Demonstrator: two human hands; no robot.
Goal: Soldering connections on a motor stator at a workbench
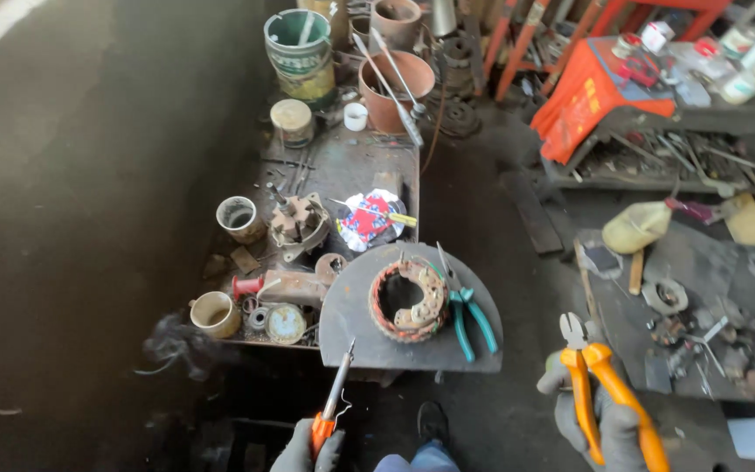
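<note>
Both hands wear grey knitted work gloves. The left hand (308, 450) shows only its gloved fingers at the bottom edge. The right hand (589, 419) has a glove that looks worn and grubby. Between them are blue trousers (417, 461) and 1 black shoe (432, 422).

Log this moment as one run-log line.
left hand: grips soldering iron | right hand: grips orange cutters | round plate: stator ring, green pliers
</note>
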